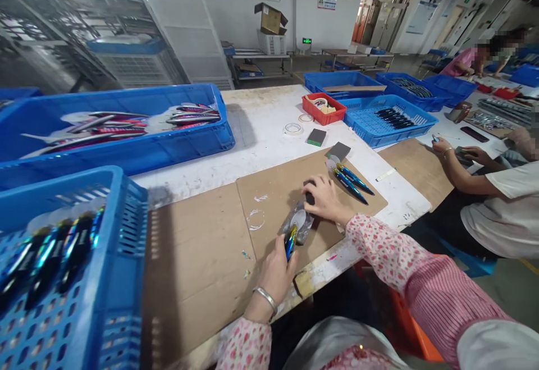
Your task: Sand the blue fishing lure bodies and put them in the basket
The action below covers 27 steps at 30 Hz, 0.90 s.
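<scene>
My left hand (pixel 278 269) is closed around the handle end of a shiny blue-green iridescent piece (pixel 291 239) lying on a cardboard sheet (pixel 269 201). Its far end sits in a clear plastic wrapper (pixel 300 221). My right hand (pixel 326 199) presses down on a dark sanding block (pixel 309 193) at the wrapper's far end, fingers curled over it. Two more iridescent pieces (pixel 349 179) lie side by side on the cardboard to the right of that hand. A grey sanding block (pixel 339 150) rests just beyond them.
Blue crate (pixel 76 257) with several iridescent pieces stands at near left. A larger blue crate (pixel 126 128) holds pink-and-silver pieces. A green sponge (pixel 316 136), tape rolls (pixel 293 128), a red tray (pixel 323 109) and another blue crate (pixel 387 117) lie farther back. Another person (pixel 484 190) sits at right.
</scene>
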Each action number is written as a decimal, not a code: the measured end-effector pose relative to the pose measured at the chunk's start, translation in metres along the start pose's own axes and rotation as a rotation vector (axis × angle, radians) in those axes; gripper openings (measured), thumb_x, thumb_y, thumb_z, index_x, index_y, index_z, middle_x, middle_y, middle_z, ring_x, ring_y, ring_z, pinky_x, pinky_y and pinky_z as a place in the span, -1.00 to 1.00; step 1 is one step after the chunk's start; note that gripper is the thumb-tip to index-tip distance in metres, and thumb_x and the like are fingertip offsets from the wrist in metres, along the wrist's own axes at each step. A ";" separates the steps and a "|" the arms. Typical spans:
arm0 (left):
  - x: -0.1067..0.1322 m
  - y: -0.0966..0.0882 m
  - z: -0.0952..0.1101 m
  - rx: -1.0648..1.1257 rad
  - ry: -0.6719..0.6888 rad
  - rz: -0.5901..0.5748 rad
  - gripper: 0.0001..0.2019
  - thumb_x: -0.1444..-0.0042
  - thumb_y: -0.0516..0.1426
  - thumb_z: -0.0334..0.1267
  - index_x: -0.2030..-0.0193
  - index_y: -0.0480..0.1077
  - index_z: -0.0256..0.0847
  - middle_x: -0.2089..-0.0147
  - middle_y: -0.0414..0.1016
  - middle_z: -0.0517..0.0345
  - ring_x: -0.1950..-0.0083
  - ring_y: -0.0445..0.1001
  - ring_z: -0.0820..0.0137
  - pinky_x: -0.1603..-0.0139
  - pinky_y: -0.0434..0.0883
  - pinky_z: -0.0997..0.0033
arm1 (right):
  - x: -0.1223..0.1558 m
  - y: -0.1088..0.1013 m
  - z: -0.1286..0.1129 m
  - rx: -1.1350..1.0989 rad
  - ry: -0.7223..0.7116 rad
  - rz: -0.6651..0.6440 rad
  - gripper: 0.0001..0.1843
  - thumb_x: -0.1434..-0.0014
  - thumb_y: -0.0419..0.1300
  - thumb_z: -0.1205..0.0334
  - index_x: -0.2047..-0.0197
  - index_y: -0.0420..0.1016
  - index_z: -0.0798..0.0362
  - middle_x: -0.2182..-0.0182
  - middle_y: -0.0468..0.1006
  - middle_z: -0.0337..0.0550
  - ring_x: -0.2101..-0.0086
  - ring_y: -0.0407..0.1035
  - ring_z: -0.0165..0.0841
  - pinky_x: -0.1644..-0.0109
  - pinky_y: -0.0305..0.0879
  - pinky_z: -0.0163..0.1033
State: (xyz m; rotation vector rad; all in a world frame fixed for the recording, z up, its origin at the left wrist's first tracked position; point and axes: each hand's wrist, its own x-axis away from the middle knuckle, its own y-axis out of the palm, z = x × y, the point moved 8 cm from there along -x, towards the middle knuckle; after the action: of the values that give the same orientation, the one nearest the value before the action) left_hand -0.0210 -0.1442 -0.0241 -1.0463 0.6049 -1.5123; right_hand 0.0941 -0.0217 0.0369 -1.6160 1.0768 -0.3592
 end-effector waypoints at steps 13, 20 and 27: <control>0.000 0.001 0.001 -0.040 0.026 0.036 -0.58 -0.28 -0.08 -0.23 -0.23 0.13 -0.35 0.03 0.53 -0.18 0.09 0.56 0.22 0.18 0.40 0.33 | -0.017 -0.005 0.028 -0.029 0.117 0.107 -0.70 0.00 0.28 0.26 0.14 0.47 0.02 -0.03 0.32 -0.06 -0.08 0.10 -0.13 -0.13 0.12 -0.02; 0.001 -0.015 -0.003 -0.332 0.053 0.084 -0.62 -0.23 -0.01 -0.32 -0.19 0.22 -0.17 0.03 0.49 -0.05 0.08 0.53 0.23 0.17 0.42 0.29 | -0.010 0.004 0.020 -0.203 0.054 0.071 -0.69 0.03 0.29 0.32 0.16 0.46 0.01 0.02 0.36 -0.12 -0.04 0.16 -0.22 -0.15 0.14 -0.12; -0.012 -0.012 -0.007 -0.390 0.086 0.039 -0.74 -0.23 0.00 -0.31 -0.03 0.32 -0.24 0.07 0.48 -0.07 0.05 0.51 0.20 0.16 0.41 0.30 | -0.012 0.018 0.007 -0.157 -0.057 0.005 -0.68 0.04 0.31 0.29 0.15 0.45 0.00 0.00 0.34 -0.12 -0.06 0.13 -0.20 -0.15 0.13 -0.09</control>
State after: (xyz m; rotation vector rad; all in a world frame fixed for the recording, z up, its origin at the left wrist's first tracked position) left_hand -0.0336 -0.1308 -0.0204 -1.2582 1.0039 -1.4419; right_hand 0.0844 -0.0079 0.0216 -1.7519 1.0875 -0.2283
